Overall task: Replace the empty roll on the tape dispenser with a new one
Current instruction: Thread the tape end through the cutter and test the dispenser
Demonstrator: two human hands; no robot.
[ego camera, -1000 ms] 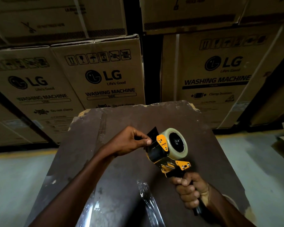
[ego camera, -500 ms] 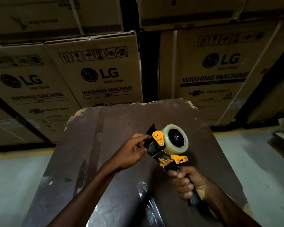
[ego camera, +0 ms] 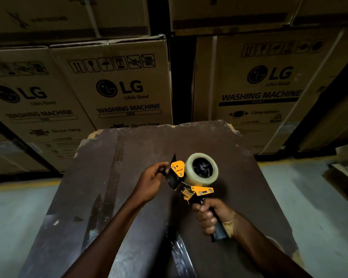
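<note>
An orange and black tape dispenser [ego camera: 191,188] is held up over a dark brown board. A full roll of clear tape [ego camera: 201,169] sits on its hub, its open core facing me. My right hand [ego camera: 211,216] grips the black handle from below. My left hand [ego camera: 151,182] is at the dispenser's front, its fingertips pinching at the black flap beside the orange side plate. Whether a tape end lies between those fingers is too dark to tell.
The worn brown board [ego camera: 117,197] serves as the work surface, with a strip of crumpled clear plastic [ego camera: 179,255] near its front edge. Stacked cardboard washing machine boxes [ego camera: 119,87] form a wall behind it. Grey concrete floor [ego camera: 317,207] lies on both sides.
The dispenser has tilted so the roll's core faces me more. My left hand dropped lower along the dispenser's front and turned, fingers still at the black flap. My right grip is unchanged.
</note>
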